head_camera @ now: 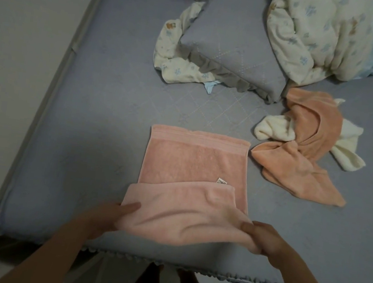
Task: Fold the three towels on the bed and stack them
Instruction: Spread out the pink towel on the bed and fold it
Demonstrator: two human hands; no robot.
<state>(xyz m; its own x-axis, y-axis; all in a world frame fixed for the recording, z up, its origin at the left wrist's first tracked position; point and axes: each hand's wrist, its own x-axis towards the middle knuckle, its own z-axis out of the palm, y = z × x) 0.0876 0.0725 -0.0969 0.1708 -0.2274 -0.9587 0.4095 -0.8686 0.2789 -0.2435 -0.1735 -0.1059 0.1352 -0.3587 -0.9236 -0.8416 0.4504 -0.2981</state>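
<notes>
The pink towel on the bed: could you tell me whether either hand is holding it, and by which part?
Both hold the pink towel: the left hand grips its near left edge, the right hand its near right edge, lifting the near end.

Both hands (107,216) (265,241) grip the pink towel's (185,213) near fold.

The pink towel (195,164) is seen to be matt terry cloth with a nubby pile, a flat woven band near its far edge and a small sewn label. The orange towel (307,144) appears as soft, plush cloth with a velvety nap, and the cream towel (273,129) as fluffy, matt cloth. The bed (113,107) is covered in smooth grey quilted fabric stitched in diamonds, with a ruffled hem. The pillow (231,51) is of the same quilted cloth, frilled. The quilt (320,33) is of soft, printed, crinkled cloth.
</notes>
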